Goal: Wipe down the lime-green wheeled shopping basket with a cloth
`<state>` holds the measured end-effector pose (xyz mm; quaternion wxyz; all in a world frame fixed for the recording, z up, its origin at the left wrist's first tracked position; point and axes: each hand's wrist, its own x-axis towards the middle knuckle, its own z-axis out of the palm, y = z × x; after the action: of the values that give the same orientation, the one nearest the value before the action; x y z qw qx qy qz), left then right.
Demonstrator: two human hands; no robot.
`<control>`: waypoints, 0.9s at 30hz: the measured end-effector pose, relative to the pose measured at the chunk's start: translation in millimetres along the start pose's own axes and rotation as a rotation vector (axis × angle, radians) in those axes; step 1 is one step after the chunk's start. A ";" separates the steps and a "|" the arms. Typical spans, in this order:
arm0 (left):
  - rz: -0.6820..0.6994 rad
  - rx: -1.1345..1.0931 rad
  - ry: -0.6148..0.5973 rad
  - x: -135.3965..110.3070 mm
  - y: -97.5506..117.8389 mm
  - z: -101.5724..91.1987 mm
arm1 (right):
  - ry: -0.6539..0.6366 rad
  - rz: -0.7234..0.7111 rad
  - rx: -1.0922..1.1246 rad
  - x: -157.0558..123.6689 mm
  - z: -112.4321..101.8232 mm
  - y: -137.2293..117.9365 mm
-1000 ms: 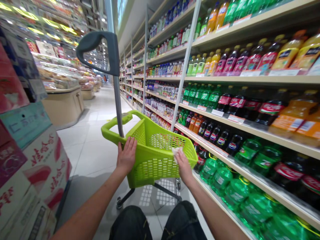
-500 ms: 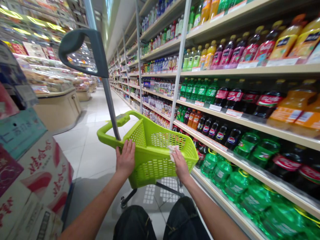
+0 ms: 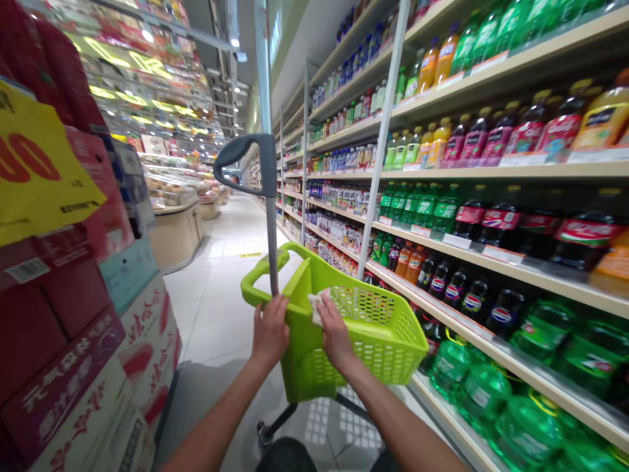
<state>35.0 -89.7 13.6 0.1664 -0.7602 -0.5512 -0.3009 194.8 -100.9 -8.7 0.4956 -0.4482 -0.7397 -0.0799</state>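
A lime green rolling shopping basket [image 3: 373,347] stands on the tiled aisle floor in front of me. Its grey pull handle [image 3: 268,196] rises upright from the near left corner. My left hand [image 3: 270,331] grips the basket's near rim at the foot of that handle. My right hand [image 3: 334,331] presses a crumpled white cloth [image 3: 317,305] against the near rim, just right of the left hand. Nothing shows inside the basket.
Shelves [image 3: 491,255] of bottled soft drinks run along the right side. Stacked red and white cartons [image 3: 88,367] with a yellow price sign [image 3: 39,170] stand at the left. A display counter [image 3: 177,229] sits further down the tiled aisle [image 3: 216,308].
My right hand with the cloth has slid left along the near rim towards my left hand. The view has swung, so the basket sits more to the right and the cartons loom closer.
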 end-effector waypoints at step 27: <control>0.046 0.126 -0.120 15.5 -58.6 -12.3 | -0.017 -0.703 -0.289 155.8 10.1 -53.2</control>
<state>-20.1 -65.7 28.4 0.1876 -0.7775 -0.5602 -0.2156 132.0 -35.4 129.0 0.3637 -0.2329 -0.8334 -0.3448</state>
